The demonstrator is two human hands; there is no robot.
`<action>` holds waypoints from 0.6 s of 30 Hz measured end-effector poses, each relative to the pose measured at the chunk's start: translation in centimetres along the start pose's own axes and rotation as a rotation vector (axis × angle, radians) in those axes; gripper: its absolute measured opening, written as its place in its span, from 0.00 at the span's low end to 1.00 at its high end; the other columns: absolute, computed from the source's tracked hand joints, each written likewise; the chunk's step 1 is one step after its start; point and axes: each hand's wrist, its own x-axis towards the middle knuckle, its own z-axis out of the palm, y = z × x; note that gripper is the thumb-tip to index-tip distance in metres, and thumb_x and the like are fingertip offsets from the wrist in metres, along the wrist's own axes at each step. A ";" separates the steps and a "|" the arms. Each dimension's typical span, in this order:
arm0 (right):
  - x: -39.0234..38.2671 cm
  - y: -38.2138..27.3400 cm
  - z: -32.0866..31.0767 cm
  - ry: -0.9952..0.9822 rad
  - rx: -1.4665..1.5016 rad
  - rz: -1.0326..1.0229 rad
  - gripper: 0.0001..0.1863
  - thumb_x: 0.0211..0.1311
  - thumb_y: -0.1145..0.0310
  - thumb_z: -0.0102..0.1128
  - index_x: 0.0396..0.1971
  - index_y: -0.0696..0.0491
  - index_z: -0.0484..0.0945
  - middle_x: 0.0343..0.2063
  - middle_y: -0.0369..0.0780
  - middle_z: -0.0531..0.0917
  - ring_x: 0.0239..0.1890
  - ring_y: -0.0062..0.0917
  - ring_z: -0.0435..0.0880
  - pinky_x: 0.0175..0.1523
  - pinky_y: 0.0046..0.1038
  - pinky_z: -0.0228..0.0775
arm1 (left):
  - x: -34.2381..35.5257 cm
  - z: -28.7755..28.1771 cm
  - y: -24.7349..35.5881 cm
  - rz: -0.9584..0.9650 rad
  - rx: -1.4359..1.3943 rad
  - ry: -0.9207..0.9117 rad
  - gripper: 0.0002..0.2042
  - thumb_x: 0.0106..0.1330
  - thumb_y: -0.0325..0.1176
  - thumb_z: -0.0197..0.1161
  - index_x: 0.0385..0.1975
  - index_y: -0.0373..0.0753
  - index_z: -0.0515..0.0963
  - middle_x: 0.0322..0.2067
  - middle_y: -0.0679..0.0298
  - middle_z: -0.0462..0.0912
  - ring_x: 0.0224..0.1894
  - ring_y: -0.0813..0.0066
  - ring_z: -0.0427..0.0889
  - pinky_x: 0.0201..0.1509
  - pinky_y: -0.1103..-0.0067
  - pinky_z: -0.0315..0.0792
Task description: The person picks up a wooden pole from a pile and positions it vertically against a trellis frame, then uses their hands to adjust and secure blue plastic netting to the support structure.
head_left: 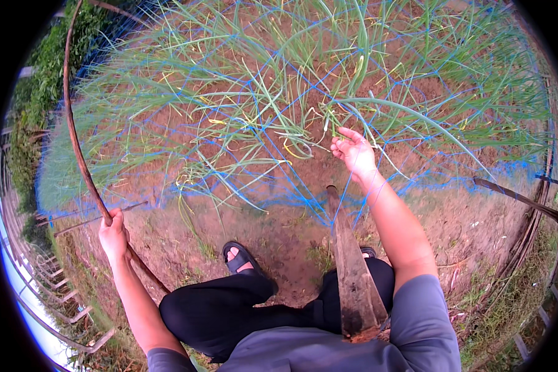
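Observation:
My left hand [113, 235] is wrapped round a long, thin, bent wooden stick [74, 133], which rises past the top of the view and runs down toward my left knee. Reaching through the blue netting [291, 172], my right hand [354, 154] has its fingers curled in a pinch on a thin green onion stalk [333, 121]. The stalk's lower end is partly hidden by the fingers. Long green onion leaves [273, 93], some with yellowed tips, stand and droop through the mesh around that hand. Net strands lie across my right forearm.
A wooden post [355, 279] stands close before me, between my knees, with netting at its far end. Another stake [519, 199] leans at the right edge of the bed. Bare soil [291, 260] lies round my sandalled foot [240, 257]. Bushes [40, 105] grow at far left.

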 end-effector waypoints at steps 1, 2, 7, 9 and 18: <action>0.0 -0.1 -0.1 -0.010 0.006 0.002 0.21 0.63 0.79 0.55 0.56 0.60 0.69 0.37 0.42 0.82 0.34 0.23 0.82 0.39 0.22 0.78 | 0.1 -0.1 -0.1 0.003 -0.006 -0.005 0.05 0.66 0.30 0.61 0.38 0.40 0.76 0.17 0.77 0.67 0.13 0.90 0.60 0.15 0.86 0.52; -0.1 -0.1 -0.1 -0.011 0.006 0.005 0.21 0.63 0.79 0.55 0.56 0.60 0.69 0.37 0.42 0.82 0.34 0.23 0.82 0.39 0.22 0.78 | 0.1 -0.1 -0.1 0.000 -0.003 -0.004 0.05 0.66 0.30 0.61 0.38 0.40 0.76 0.17 0.77 0.67 0.13 0.90 0.60 0.15 0.86 0.52; -0.7 -0.7 0.2 -0.009 0.019 0.026 0.20 0.64 0.78 0.56 0.56 0.60 0.69 0.37 0.42 0.82 0.34 0.23 0.82 0.38 0.22 0.78 | 0.1 -0.1 -0.1 0.025 0.014 0.003 0.05 0.66 0.30 0.61 0.38 0.39 0.77 0.18 0.77 0.68 0.13 0.90 0.60 0.15 0.86 0.52; -0.9 -0.9 0.2 -0.002 0.010 0.032 0.20 0.64 0.78 0.56 0.56 0.60 0.69 0.37 0.42 0.82 0.34 0.23 0.82 0.38 0.22 0.78 | 0.3 -0.2 -0.3 0.028 0.007 0.004 0.05 0.66 0.30 0.61 0.38 0.39 0.77 0.18 0.77 0.68 0.13 0.90 0.60 0.15 0.86 0.52; -1.8 -2.0 0.7 0.055 0.005 0.091 0.20 0.63 0.78 0.56 0.56 0.60 0.69 0.39 0.43 0.82 0.32 0.23 0.83 0.36 0.23 0.78 | -0.1 -0.1 -0.1 0.024 0.003 0.011 0.05 0.66 0.30 0.62 0.38 0.39 0.77 0.17 0.77 0.67 0.13 0.90 0.60 0.15 0.87 0.51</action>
